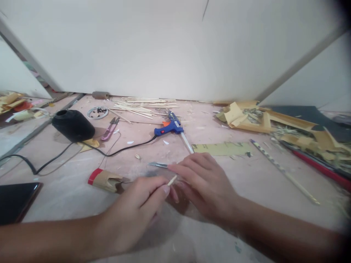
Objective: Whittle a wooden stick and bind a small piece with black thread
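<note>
Low in the middle of the view, my left hand [145,204] pinches a short pale wooden stick [172,180] between thumb and forefinger, its end pointing up and right. My right hand [204,182] is curled just beside it, with a craft knife [157,165] whose silver blade juts out leftward past the fingertips. The knife's handle is hidden by the hand. Left of my hands lies a brown paper-like piece with a red end [102,179]. A blue glue gun [168,128] rests beyond them, a clear glue stick [187,142] coming out of its back.
Thin wooden sticks [142,106] lie at the back. On the left are a black thread spool [72,125], pink snips [110,129] and a dark phone [19,201]. A sandpaper strip [222,148], a patterned rod [285,171] and a scrap-filled cardboard tray [264,122] lie rightward.
</note>
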### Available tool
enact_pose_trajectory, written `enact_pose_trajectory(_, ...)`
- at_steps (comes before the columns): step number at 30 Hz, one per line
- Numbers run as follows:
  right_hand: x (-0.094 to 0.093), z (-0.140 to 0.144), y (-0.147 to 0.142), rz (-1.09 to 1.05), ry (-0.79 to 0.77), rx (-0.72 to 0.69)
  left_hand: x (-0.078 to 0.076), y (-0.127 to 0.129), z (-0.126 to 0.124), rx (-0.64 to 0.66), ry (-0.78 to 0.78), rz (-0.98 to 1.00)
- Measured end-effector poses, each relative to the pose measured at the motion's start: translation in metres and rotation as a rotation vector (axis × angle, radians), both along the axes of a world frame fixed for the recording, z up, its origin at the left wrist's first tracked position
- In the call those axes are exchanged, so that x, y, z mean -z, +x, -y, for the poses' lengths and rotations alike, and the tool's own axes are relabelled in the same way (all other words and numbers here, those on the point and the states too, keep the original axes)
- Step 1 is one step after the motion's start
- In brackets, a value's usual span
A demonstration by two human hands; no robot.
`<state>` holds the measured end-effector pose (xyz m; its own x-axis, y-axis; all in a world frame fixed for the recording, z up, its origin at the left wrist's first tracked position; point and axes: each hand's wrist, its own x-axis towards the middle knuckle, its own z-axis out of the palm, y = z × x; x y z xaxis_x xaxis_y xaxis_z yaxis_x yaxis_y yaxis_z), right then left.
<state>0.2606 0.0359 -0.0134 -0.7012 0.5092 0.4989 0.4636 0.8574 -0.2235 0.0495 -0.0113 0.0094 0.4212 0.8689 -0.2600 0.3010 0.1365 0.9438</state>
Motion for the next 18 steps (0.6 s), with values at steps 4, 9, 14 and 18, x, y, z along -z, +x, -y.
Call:
enact_pose_trajectory(4, 0.001, -0.001, 0.000, 0.092, 0.081, -0.061, -0.006, -0.007, -0.003, 0.148, 0.345, -0.235)
enact_pose_trajectory(9, 0.000, 0.001, 0.001, 0.072, 0.176, -0.068, -0.006, -0.016, -0.010, 0.341, 0.712, -0.666)
enact_pose_trajectory(14, 0.001, 0.003, -0.002, 0.041, 0.211, -0.028, -0.013, -0.008, -0.013, 0.370, 0.898, -0.911)
enact_pose_trajectory(18, 0.003, 0.004, -0.006, 0.047, 0.118, -0.028, -0.018, -0.002, -0.010, 0.374, 0.949, -0.996)
